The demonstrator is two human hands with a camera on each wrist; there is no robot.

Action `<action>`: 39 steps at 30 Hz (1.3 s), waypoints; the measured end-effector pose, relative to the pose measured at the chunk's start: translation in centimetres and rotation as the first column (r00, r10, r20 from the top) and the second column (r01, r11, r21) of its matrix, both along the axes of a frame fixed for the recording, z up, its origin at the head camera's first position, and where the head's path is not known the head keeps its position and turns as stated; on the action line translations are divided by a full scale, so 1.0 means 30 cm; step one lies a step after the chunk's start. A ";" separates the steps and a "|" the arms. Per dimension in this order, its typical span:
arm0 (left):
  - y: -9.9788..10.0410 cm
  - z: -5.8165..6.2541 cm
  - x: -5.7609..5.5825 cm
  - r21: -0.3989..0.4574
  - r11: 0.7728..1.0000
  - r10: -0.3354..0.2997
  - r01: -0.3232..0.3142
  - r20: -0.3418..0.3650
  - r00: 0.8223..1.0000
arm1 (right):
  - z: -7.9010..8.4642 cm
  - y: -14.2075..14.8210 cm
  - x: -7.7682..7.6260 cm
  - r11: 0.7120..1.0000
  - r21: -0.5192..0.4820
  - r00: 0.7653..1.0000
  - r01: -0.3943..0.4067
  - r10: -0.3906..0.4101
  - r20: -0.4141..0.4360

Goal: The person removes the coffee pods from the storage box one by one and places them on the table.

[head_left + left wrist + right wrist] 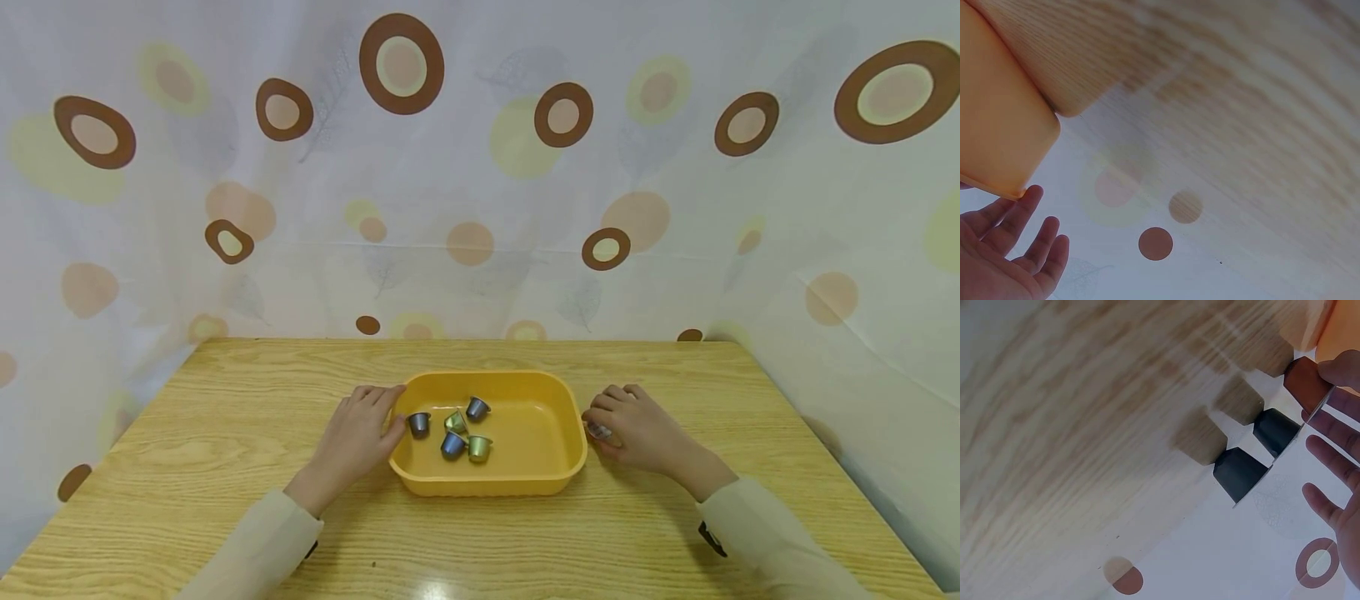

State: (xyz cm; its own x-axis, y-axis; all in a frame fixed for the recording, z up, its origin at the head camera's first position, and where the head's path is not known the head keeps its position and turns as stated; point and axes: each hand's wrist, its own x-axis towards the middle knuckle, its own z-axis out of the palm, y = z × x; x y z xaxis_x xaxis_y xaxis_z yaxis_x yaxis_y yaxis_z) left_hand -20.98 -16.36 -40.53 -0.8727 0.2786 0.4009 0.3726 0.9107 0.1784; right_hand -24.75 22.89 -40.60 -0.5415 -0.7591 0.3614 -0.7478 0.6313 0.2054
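Observation:
A yellow plastic basin (517, 487) holds several coffee capsules: a dark grey capsule (419, 425), a blue capsule (452, 446), light green ones (479, 449) and a darker one (477, 408). The left hand (360, 433) rests at the basin's left side, with fingertips (1033, 195) touching the rim and the fingers loosely extended. To the right of the basin, the right hand (637, 429) pinches an orange-brown coffee capsule (1305, 384) between thumb and finger. Two black capsules (1239, 475) stand on the table beside it; the right hand mostly covers them in the head view.
The basin stands on a wood-grain table (480, 550) with a glossy top. A patterned white curtain (480, 183) with brown and yellow rings surrounds the back and sides. Both forearms wear pale sleeves (258, 542).

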 end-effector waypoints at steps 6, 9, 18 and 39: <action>0.001 0.002 0.002 -0.003 1.000 -0.001 0.001 -0.008 1.000 | 0.001 0.000 0.001 1.000 0.002 1.000 -0.004 0.004 -0.006; 0.001 0.002 0.002 -0.003 1.000 -0.001 0.001 -0.007 1.000 | -0.001 -0.001 -0.001 1.000 -0.002 1.000 -0.008 0.008 -0.013; 0.000 -0.004 0.000 0.001 1.000 -0.004 0.004 -0.013 1.000 | -0.006 -0.002 -0.001 1.000 0.001 1.000 -0.020 0.020 -0.021; 0.001 -0.003 0.000 0.008 1.000 -0.006 0.007 -0.029 1.000 | 0.040 -0.002 -0.003 0.999 -0.033 1.000 -0.008 0.008 0.008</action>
